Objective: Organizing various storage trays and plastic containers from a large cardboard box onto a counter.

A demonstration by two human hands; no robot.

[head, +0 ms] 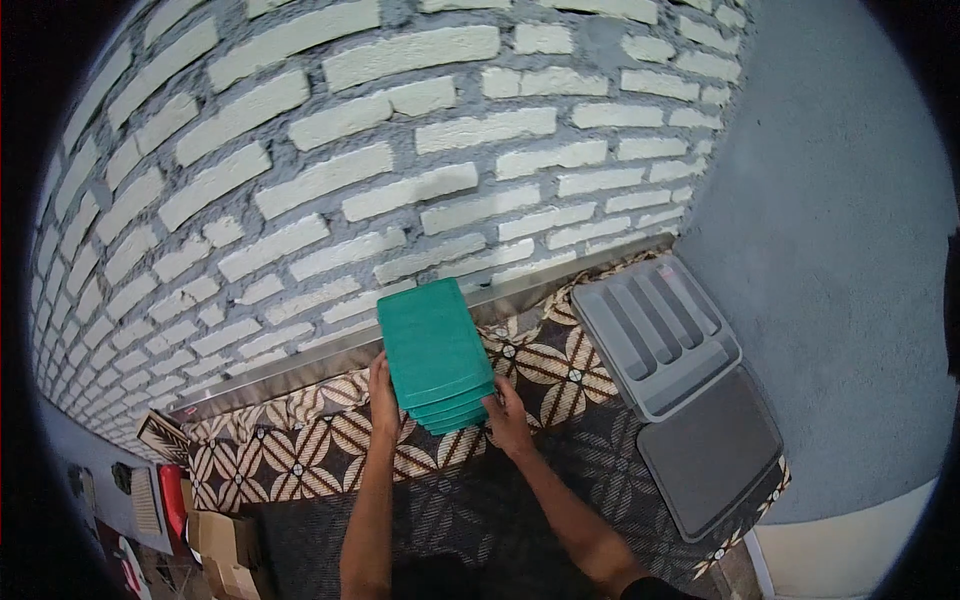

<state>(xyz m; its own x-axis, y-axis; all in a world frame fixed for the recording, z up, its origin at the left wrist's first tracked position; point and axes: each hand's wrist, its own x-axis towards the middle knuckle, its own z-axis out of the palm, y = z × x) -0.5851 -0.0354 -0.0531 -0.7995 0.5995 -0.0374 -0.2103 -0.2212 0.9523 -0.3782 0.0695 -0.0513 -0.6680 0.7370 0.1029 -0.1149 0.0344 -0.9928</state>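
Between my two hands is a stack of several green rectangular pieces (435,345), their near edges fanned out slightly; the material cannot be told. My left hand (383,397) grips the stack's left side, and my right hand (508,416) holds its near right corner. The stack is over a counter or table covered with a brown and cream patterned cloth (300,457). Whether its underside touches the cloth cannot be seen.
At the right lies a grey cutlery tray (660,337) with long compartments, beside a flat dark grey tray or board (712,454). A white brick wall (450,127) rises behind the cloth. Cardboard boxes (225,551) and a red object (172,495) are at the lower left.
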